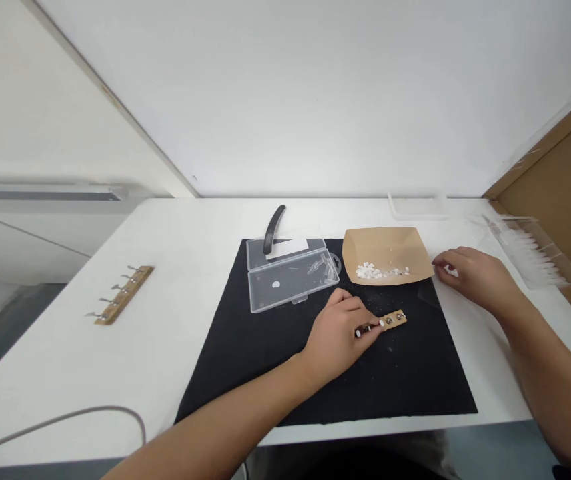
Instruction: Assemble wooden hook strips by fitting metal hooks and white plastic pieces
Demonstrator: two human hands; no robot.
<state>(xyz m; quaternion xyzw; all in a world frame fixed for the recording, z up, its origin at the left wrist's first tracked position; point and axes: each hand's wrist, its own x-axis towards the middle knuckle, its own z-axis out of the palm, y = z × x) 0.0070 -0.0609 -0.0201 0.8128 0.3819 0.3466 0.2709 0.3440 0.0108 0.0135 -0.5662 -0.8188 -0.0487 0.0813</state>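
My left hand is closed around the left part of a small wooden strip on a black cloth. Round metal pieces show on the strip's bare right part, and small white tips stick out by my fingers. Over at the right end of a brown paper tray, my right hand has its fingertips pinched together. Something small and whitish shows by those fingers, too small to name. White bits lie in the tray.
A hinged clear plastic box holds clear nail tips, with a black curved nail file across its lid. Another wooden strip with metal posts stands at left. Clear nail tips lie at right, near a clear tray by the wall.
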